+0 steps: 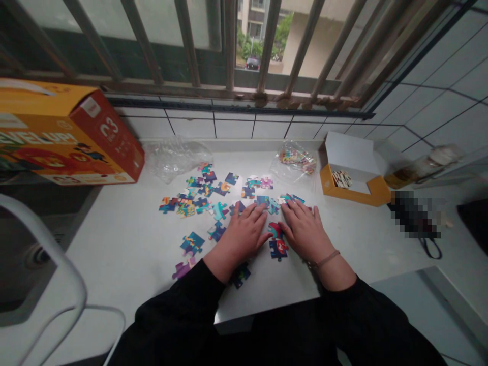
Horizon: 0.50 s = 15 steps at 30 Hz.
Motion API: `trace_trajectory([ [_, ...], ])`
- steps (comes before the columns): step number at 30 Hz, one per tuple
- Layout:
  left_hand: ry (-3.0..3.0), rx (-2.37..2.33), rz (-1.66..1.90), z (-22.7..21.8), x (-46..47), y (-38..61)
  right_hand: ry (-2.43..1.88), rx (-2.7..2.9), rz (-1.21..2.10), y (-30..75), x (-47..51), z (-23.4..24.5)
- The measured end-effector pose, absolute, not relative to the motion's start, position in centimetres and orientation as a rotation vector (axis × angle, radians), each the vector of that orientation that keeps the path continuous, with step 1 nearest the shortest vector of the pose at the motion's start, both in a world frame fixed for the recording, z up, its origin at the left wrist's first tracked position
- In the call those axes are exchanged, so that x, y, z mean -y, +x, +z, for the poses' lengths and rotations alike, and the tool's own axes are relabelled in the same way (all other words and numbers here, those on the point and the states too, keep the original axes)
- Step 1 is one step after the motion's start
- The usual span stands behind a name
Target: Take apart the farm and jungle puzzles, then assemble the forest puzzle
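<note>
Several colourful jigsaw pieces [208, 195] lie scattered on a white counter [125, 244]. My left hand [242, 235] rests flat on the counter with fingers stretched out over some pieces. My right hand [305, 231] lies beside it, palm down, fingers extended toward pieces at the fingertips. Between the two hands sits a red and blue joined piece [277, 243]. Another piece [241, 274] peeks out under my left wrist. Both arms wear black sleeves; a thin band circles my right wrist.
A big orange puzzle box [64, 134] stands at the back left. An empty clear bag [173, 157] and a bag of pieces [297, 158] lie near the wall. A small open orange box [353, 175] sits right. A jar [423, 165] stands by the tiled wall.
</note>
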<state>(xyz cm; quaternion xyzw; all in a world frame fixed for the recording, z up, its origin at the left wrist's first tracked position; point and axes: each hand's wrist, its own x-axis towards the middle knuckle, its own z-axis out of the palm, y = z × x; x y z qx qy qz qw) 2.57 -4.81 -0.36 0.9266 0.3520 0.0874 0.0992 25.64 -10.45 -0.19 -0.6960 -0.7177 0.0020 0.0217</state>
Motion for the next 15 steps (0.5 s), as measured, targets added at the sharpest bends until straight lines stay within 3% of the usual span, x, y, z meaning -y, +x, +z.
trace_trajectory([
  [8,2.704,-0.949,0.193,-0.3,4.1,4.4,-2.175,2.258,0.113,26.1,6.2,-0.2],
  [15,2.676,-0.942,0.249,0.3,4.7,3.0,-2.213,2.168,0.113,27.2,10.0,-1.6],
])
